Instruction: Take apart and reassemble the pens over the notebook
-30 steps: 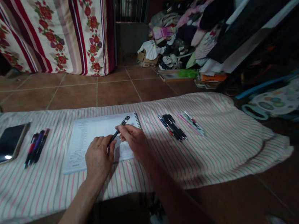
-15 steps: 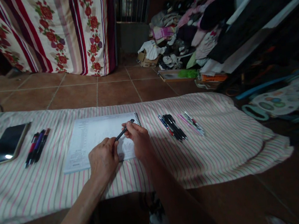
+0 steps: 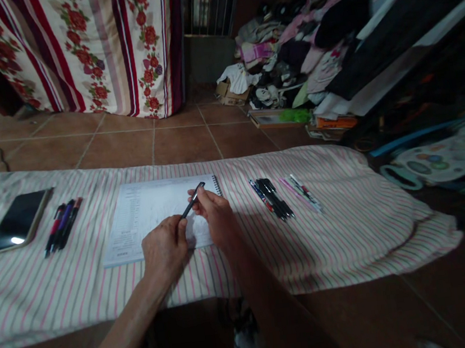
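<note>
A dark pen (image 3: 190, 202) is held slantwise between both hands, above a spiral notebook (image 3: 123, 232) with printed and drawn marks on its page. The lower left end of the pen is pinched in my left hand (image 3: 165, 244), which rests at the notebook's near edge. My right hand (image 3: 217, 215) has its thumb and fingers closed on the upper part, near the notebook's spiral side. Part of the page is hidden under the hands.
On the striped cloth (image 3: 349, 227), a phone (image 3: 18, 220) and several pens (image 3: 63, 226) lie at the left. Black pens (image 3: 273, 198) and lighter pens (image 3: 301, 192) lie right of the notebook. Clothes (image 3: 285, 54) are piled beyond, beside a floral curtain (image 3: 107, 54).
The pen is tilted a little more steeply, with its upper end shifted slightly left. Both hands still hold it. The whole view has shifted slightly.
</note>
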`<state>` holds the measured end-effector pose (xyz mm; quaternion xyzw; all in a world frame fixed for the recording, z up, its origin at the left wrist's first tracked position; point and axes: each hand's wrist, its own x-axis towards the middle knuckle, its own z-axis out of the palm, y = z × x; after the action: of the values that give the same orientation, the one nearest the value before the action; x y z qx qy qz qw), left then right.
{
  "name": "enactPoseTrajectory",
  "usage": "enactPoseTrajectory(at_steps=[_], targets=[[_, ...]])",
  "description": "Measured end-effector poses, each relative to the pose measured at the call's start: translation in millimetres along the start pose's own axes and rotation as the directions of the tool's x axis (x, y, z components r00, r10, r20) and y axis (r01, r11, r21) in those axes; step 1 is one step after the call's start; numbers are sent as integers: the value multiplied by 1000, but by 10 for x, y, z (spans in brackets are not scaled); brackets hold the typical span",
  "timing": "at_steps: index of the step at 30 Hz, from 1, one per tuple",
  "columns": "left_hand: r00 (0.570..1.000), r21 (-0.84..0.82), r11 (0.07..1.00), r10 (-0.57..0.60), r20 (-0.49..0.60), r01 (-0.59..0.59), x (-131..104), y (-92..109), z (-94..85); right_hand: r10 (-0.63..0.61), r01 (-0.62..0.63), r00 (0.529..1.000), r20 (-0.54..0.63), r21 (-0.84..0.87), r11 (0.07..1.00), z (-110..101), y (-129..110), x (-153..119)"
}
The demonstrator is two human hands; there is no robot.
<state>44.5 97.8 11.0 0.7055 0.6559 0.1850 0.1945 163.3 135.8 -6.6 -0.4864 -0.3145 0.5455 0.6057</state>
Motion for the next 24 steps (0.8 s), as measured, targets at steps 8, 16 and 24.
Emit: enactPoseTrajectory(at_steps=[8, 16, 24], targets=[[981, -672, 726, -24, 192, 149, 55, -119, 72, 18, -18, 998, 54, -10, 1000, -19, -54, 18], [942, -878, 374, 28, 334, 300, 18, 39, -30, 5, -4, 997, 73, -4, 1000, -62, -16, 68], [956, -904, 332, 24, 293, 269, 21, 88, -9, 18, -10, 997, 74, -106, 994, 14, 20, 23]])
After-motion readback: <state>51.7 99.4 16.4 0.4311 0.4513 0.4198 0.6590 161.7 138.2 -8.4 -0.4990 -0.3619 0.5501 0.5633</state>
